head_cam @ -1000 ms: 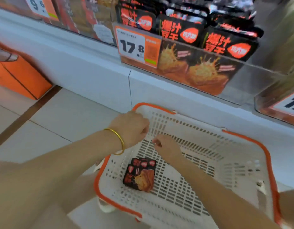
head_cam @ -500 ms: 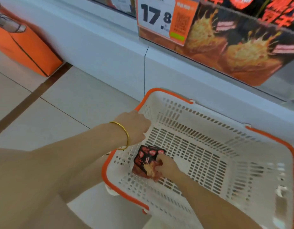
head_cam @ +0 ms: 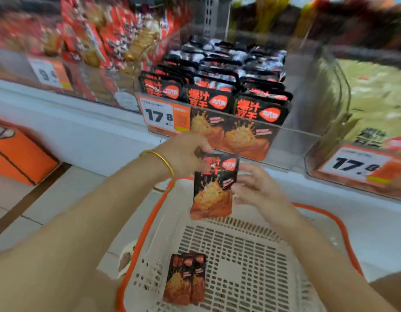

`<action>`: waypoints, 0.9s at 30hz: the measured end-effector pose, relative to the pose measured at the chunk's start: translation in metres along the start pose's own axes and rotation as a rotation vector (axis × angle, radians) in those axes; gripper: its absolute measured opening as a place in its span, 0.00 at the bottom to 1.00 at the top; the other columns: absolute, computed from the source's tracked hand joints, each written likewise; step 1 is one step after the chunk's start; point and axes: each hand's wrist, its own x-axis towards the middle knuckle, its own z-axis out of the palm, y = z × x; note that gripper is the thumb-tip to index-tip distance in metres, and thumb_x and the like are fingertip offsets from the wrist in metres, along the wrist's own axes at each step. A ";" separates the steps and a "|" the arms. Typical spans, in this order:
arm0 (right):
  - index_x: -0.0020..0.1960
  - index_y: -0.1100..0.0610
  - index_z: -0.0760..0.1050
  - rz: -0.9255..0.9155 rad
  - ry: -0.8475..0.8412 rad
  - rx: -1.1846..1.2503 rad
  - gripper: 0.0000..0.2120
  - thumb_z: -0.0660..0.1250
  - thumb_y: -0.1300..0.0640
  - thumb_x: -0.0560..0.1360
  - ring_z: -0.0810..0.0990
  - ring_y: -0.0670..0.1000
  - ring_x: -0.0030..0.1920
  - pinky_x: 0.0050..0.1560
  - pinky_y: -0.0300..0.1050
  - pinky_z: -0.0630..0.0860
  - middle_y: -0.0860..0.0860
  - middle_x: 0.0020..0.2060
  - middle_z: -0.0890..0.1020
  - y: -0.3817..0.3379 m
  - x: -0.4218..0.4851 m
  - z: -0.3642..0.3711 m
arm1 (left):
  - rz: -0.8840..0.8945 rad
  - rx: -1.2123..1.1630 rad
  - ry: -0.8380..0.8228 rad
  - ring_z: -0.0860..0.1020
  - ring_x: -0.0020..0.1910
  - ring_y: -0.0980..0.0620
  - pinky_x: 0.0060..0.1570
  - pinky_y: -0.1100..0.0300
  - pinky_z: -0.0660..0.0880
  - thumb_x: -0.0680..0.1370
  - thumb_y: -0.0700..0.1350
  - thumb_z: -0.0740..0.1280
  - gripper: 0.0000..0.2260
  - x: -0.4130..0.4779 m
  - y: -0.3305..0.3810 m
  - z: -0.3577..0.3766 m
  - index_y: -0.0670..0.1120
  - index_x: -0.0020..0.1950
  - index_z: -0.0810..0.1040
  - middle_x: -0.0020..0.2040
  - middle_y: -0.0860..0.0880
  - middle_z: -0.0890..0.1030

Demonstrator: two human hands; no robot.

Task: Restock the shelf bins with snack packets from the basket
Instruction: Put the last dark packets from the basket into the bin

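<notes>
At the frame's centre, the left hand (head_cam: 183,156) pinches the top edge of a black-and-orange snack packet (head_cam: 214,188), which hangs above the basket (head_cam: 150,221). The right hand (head_cam: 260,192), fingers spread, is just beside the packet's right edge. Two more packets (head_cam: 184,280) lie in the basket, lower centre.

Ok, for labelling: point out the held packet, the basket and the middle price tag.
held packet (head_cam: 214,188), head view, printed front.
basket (head_cam: 240,255), head view, slotted floor.
middle price tag (head_cam: 159,115), head view, white number panel.
</notes>
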 end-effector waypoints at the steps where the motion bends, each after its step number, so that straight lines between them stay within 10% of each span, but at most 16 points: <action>1: 0.57 0.48 0.70 -0.110 0.012 -0.046 0.20 0.66 0.70 0.74 0.80 0.46 0.41 0.41 0.39 0.77 0.47 0.41 0.83 -0.020 0.000 -0.002 | 0.063 -0.020 0.027 0.72 0.35 0.59 0.32 0.71 0.71 0.74 0.39 0.70 0.07 -0.001 0.009 -0.010 0.46 0.48 0.74 0.42 0.54 0.71; 6: 0.65 0.46 0.62 -0.531 0.052 -0.302 0.31 0.66 0.73 0.73 0.78 0.38 0.37 0.35 0.32 0.73 0.48 0.48 0.79 -0.103 0.011 0.007 | 0.349 -0.176 0.366 0.72 0.36 0.60 0.40 0.66 0.72 0.73 0.37 0.71 0.06 -0.007 0.034 -0.052 0.45 0.48 0.78 0.40 0.51 0.73; 11: 0.61 0.55 0.66 -0.821 0.370 -0.514 0.20 0.68 0.66 0.72 0.76 0.41 0.42 0.42 0.45 0.78 0.29 0.46 0.72 -0.135 0.033 0.027 | 0.445 -0.473 0.682 0.75 0.41 0.52 0.41 0.59 0.78 0.73 0.40 0.68 0.07 0.000 0.034 -0.067 0.53 0.43 0.74 0.42 0.48 0.76; 15: 0.61 0.56 0.66 -0.967 0.509 -0.571 0.19 0.67 0.66 0.73 0.73 0.41 0.42 0.41 0.38 0.75 0.39 0.47 0.70 -0.135 0.039 0.037 | 0.509 -0.511 0.768 0.75 0.41 0.55 0.45 0.59 0.76 0.74 0.40 0.66 0.08 0.003 0.038 -0.070 0.53 0.43 0.74 0.42 0.52 0.76; 18: 0.62 0.57 0.67 -0.942 0.537 -0.666 0.19 0.68 0.65 0.73 0.74 0.42 0.41 0.41 0.33 0.73 0.41 0.47 0.72 -0.132 0.043 0.038 | 0.475 -0.498 0.757 0.76 0.42 0.53 0.48 0.55 0.78 0.74 0.39 0.66 0.07 0.007 0.033 -0.068 0.52 0.43 0.74 0.42 0.50 0.77; 21: 0.63 0.56 0.69 -0.819 0.492 -0.798 0.17 0.67 0.60 0.75 0.79 0.53 0.43 0.42 0.52 0.77 0.49 0.49 0.79 -0.129 0.046 0.038 | 0.363 -0.482 0.699 0.78 0.46 0.44 0.49 0.52 0.79 0.76 0.43 0.65 0.01 0.014 0.025 -0.063 0.47 0.46 0.76 0.46 0.41 0.78; 27: 0.51 0.53 0.76 -0.750 0.568 -0.978 0.07 0.66 0.51 0.76 0.71 0.46 0.40 0.37 0.43 0.65 0.43 0.38 0.73 -0.144 0.056 0.027 | 0.318 -0.270 0.746 0.76 0.44 0.45 0.45 0.54 0.78 0.79 0.39 0.61 0.04 0.025 0.018 -0.062 0.42 0.46 0.74 0.42 0.44 0.76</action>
